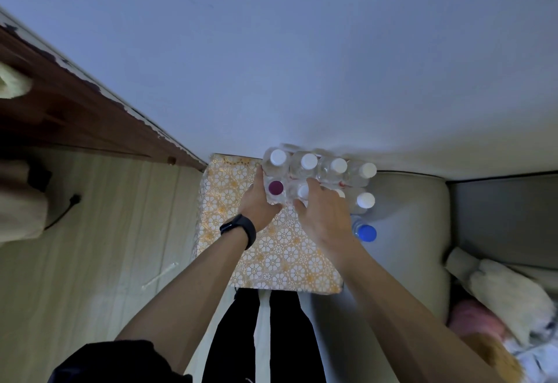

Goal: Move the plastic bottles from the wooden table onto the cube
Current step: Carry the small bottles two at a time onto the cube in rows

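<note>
At the frame's centre, clear plastic bottles [308, 162], mostly white-capped, stand clustered on the far end of the floral-covered cube [271, 259]. The left hand [259, 201] curls its fingers round the maroon-capped bottle [275, 188]. The right hand [323, 216] grips a white-capped bottle [303, 191] just beside it.

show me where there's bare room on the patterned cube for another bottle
Bare: the near half of the cube top, from the wrists to its front edge, and the far-left strip between the left hand and the wall. Crowded: the far-right corner, packed with capped bottles, where the right hand grips one.
</note>
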